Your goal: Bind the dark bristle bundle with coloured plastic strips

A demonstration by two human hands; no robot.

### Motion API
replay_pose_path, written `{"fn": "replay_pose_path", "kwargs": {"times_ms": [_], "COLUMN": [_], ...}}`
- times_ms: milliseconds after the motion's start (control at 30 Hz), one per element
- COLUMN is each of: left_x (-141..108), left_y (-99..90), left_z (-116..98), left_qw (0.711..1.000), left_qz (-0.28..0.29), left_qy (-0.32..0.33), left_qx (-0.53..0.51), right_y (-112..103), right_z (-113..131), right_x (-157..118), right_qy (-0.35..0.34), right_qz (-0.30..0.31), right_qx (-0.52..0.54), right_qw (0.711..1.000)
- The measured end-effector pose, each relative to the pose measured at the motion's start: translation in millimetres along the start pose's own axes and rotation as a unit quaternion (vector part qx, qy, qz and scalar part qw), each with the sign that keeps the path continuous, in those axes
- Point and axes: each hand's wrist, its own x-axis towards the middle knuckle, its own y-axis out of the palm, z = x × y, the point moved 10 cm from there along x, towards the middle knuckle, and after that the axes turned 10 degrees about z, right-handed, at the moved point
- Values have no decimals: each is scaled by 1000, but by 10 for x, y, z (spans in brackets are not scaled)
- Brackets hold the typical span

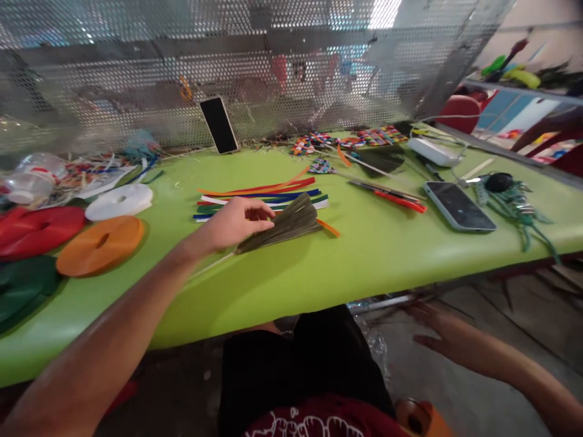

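Note:
On the green tabletop (364, 261), my left hand (234, 224) rests at the edge of a dried, pleated leaf fan (291, 224) with a thin pale stem. Its thumb and fingers are bent but apart, touching the leaf without a clear grip. Behind and partly under the fan lie several flat coloured strips (268, 195) in red, orange, blue, white and green. An orange strip end (328, 228) sticks out past the fan's right side. My right hand (435, 331) hangs below the table's front edge, slightly blurred, its thumb apart from the fingers, holding nothing visible.
Rolls of ribbon, including an orange roll (102, 243) and a white roll (119, 201), lie at left near a plastic bottle (31, 177). Red-handled scissors (396, 197), a phone (459, 206) and woven pieces (321, 165) lie at right. Another phone (219, 124) leans against the mesh (150, 79).

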Motion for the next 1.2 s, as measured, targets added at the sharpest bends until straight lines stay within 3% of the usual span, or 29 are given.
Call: {"fn": "replay_pose_path", "kwargs": {"times_ms": [33, 100, 200, 233, 267, 333, 400, 433, 533, 700, 867, 933, 1067, 1200], "left_x": [-14, -40, -63, -71, -77, -82, -81, -80, -85, -72, -61, -53, -48, -46], "left_y": [-25, -36, 15, 20, 25, 32, 36, 34, 0, -5, -37, -8, 134, 143], "left_z": [-29, -74, -140, -167, -193, -218, -205, -191, -150, -142, -109, -88, -61, -61], "left_qw": [1000, 998, 998, 997, 997, 997, 997, 998, 997, 996, 995, 997, 996, 994], "left_qz": [-8, -15, -10, -16, -21, -27, -26, -26, -43, -66, -88, -58, 57, 86], "left_qy": [17, 45, 65, 69, 72, 69, 60, 57, 56, 68, 52, 49, 51, 48], "left_qx": [-11, -28, -14, 0, 14, 32, 32, 29, 19, 6, -1, 11, 42, 49], "right_y": [-72, -255, -458, -592, -785, -1228, -1406, -1393, -1149, -949, -907, -921, -951, -1023], "right_z": [42, 259, 748, 909, 1025, 1176, 1220, 1209, 1058, 844, 734, 706, 660, 671], "right_x": [-7, 65, 399, 590, 842, 1408, 1932, 2166, 2639, 2715, 2683, 2677, 2625, 2561], "right_qy": [-15, -44, -40, -35, -25, -32, -55, -68, -76, -47, -33, -37, -38, -47], "right_qz": [-14, 16, 190, 206, 175, 31, -47, -50, 32, 88, 74, 70, 82, 71], "right_qx": [-14, -5, 72, 90, 100, 93, 62, 49, 62, 160, 234, 227, 182, 155], "right_qw": [1000, 999, 978, 974, 979, 995, 995, 995, 995, 982, 969, 971, 979, 984]}}
